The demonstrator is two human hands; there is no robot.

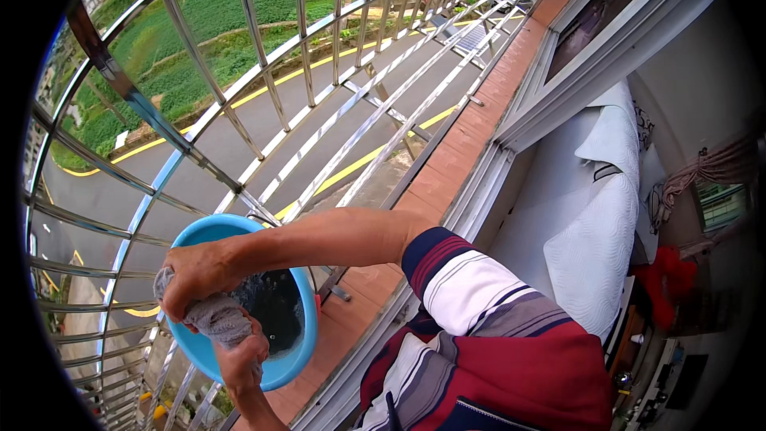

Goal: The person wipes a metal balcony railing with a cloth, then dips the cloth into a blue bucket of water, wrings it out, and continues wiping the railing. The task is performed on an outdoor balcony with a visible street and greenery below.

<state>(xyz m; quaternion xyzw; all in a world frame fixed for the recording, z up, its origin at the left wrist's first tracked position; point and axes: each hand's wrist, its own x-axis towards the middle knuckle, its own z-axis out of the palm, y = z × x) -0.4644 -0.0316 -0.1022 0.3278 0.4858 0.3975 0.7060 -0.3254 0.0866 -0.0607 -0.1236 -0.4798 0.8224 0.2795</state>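
Note:
A grey cloth (218,318), bunched and twisted like a small towel, is stretched between my two hands above a blue plastic basin (311,335). My right hand (197,278) grips its upper end, and some of the cloth pokes out past the fingers. Lower down, my left hand (244,359) is closed around the other end. Dark water (275,305) with a little foam at its edge lies in the basin. My right forearm crosses over the basin and hides part of its rim.
Metal window-cage bars (173,149) curve around the basin, with slats (359,131) below. A reddish tiled sill (443,179) and a white sliding-window track (461,221) run beside me. Indoors stands a sofa with a white cover (592,239). Beyond the bars is a road (281,155).

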